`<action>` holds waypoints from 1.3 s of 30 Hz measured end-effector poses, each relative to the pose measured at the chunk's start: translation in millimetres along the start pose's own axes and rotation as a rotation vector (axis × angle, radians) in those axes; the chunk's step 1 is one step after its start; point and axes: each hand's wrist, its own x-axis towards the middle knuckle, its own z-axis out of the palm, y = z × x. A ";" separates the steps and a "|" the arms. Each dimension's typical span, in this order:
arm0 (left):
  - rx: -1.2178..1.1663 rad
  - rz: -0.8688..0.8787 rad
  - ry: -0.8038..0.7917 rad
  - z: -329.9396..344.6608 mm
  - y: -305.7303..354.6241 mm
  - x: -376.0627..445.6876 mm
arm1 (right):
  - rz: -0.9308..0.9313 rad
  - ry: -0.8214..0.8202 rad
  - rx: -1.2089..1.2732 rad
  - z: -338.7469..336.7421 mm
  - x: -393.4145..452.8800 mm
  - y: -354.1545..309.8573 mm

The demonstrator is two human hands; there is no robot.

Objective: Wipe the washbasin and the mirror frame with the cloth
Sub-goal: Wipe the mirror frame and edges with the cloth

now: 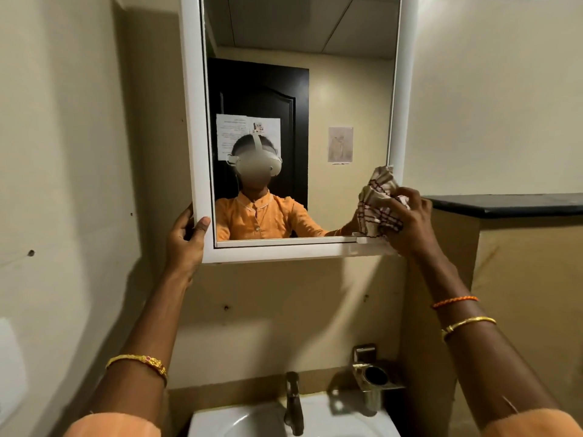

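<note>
A white mirror frame [194, 121] hangs on the beige wall above the white washbasin [220, 421]. My left hand [186, 241] grips the frame's lower left corner, thumb on the front. My right hand [410, 222] holds a bunched beige checked cloth [377, 200] against the frame's lower right corner, on the bottom ledge. The glass reflects a person in an orange top wearing a headset.
A dark metal tap [293, 402] stands at the back of the basin. A metal holder [373, 376] is fixed to the wall to its right. A black countertop ledge [504, 205] juts out at the right, beside the mirror. A white plate sits on the left wall [9, 367].
</note>
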 end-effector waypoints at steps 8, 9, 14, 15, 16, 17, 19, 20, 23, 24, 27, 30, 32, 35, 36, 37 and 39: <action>0.028 0.065 0.020 -0.5 -4.1 1.8 | -0.208 -0.060 -0.065 10.7 -4.6 -25.9; 0.030 0.063 0.023 -0.8 -4.8 2.5 | -0.152 -0.042 -0.054 5.8 -5.9 -13.5; -0.015 0.030 0.017 1.2 -5.5 1.1 | 0.187 0.079 0.063 -3.7 -14.5 4.3; -0.020 0.034 0.015 1.3 -4.9 0.8 | 0.221 0.103 0.084 -0.1 -16.1 -3.3; -0.024 0.038 0.012 1.3 -4.4 0.2 | 0.246 0.116 0.099 4.6 -17.6 -11.7; -0.025 0.036 0.009 0.6 -4.4 0.2 | 0.248 0.124 0.100 10.2 -19.1 -18.6; -0.022 0.027 0.004 -0.9 -5.2 0.5 | 0.193 0.129 0.048 22.6 -23.5 -26.0; -0.019 0.023 0.002 -2.0 -6.0 1.2 | 0.176 0.125 0.017 27.0 -25.5 -25.9; -0.019 0.018 0.001 -2.5 -6.6 2.5 | 0.215 0.135 0.035 28.1 -24.2 -20.7; -0.015 0.017 0.001 -2.6 -6.6 2.8 | 0.230 0.149 0.069 26.6 -20.0 -20.7; -0.015 0.008 -0.015 -3.8 -7.6 3.6 | 0.279 0.168 0.205 25.6 -1.6 -33.4; -0.013 -0.012 -0.019 -5.0 -6.8 4.3 | 0.264 0.169 0.242 42.5 4.9 -61.8; -0.015 -0.026 -0.026 -6.0 -4.7 3.9 | 0.199 0.169 0.243 62.4 0.1 -83.8; -0.021 -0.046 -0.058 -7.2 -1.6 4.3 | 0.160 0.193 0.241 91.3 -2.5 -114.2; -0.023 -0.049 -0.069 -8.2 -1.2 4.4 | 0.165 0.206 0.256 97.8 -0.6 -124.4; -0.022 -0.054 -0.079 -9.4 -2.0 5.0 | 0.164 0.218 0.274 102.5 1.9 -134.5; -0.020 -0.081 -0.105 -11.3 -2.5 4.4 | 0.125 0.228 0.302 106.6 6.3 -154.5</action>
